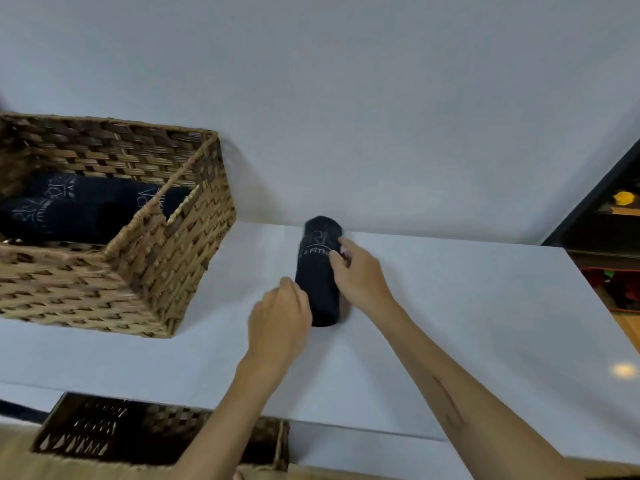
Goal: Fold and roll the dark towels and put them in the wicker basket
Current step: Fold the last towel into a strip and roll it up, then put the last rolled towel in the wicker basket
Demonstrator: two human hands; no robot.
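The dark towel with pale lettering, rolled into a tight cylinder, lies on the white desk, well right of the woven wicker basket, and both hands are on it. The right hand sits over the far half, its fingers curled onto the cloth beside the lettering. The left hand is at the near end, fingers bent in against the side of the roll; whether they truly clamp it or just rest there, I cannot tell.

Two rolled dark towels lie side by side inside the basket already, so this looks like the finishing of a roll and then the carry.

To do it well: tuck the loose edge underneath, squeeze from both ends so the roll stays tight, lift it level, and lay it parallel to the other two. Let go of one end early and it is likely to unwind. A darker woven basket sits below the desk's near edge.
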